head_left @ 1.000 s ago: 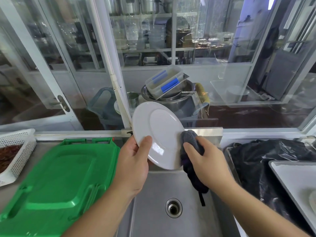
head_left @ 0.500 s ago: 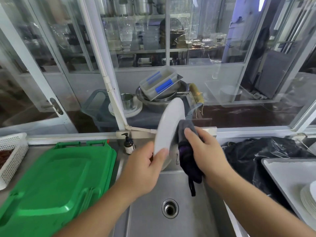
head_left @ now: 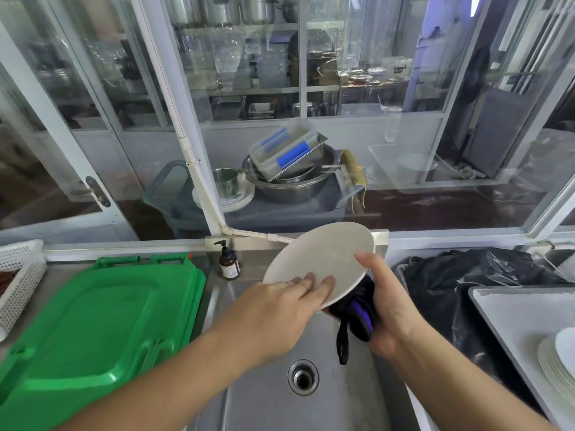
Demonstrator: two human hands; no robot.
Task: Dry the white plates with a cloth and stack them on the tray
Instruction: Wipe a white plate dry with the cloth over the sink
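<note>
Holding over the stainless steel sink basin [head_left: 311, 409], both hands share one round white plate [head_left: 323, 259], which is tilted with its matte underside facing the camera. Left hand [head_left: 273, 312]: fingers [head_left: 323, 286] straight and laid flat against the plate's lower edge, not curled round it. Right hand [head_left: 389, 309]: thumb pressed on the plate's right rim, remaining fingers wrapped beneath around a dark cloth with purple trim [head_left: 357, 312], which lies against the plate's hidden face; a black loop of the cloth hangs down toward the drain [head_left: 302, 377].

At far right, a stack of white plates [head_left: 557, 365] sits on a pale rectangular tray [head_left: 513, 312], partly cut off by the frame edge. A black plastic bag [head_left: 460, 275] lies between sink and tray. On the tabletop to the left rests a green plastic lid [head_left: 93, 331], with a white perforated basket [head_left: 18, 275] just beyond it. A brown pump bottle [head_left: 228, 262] stands upright at the sink's back edge.
</note>
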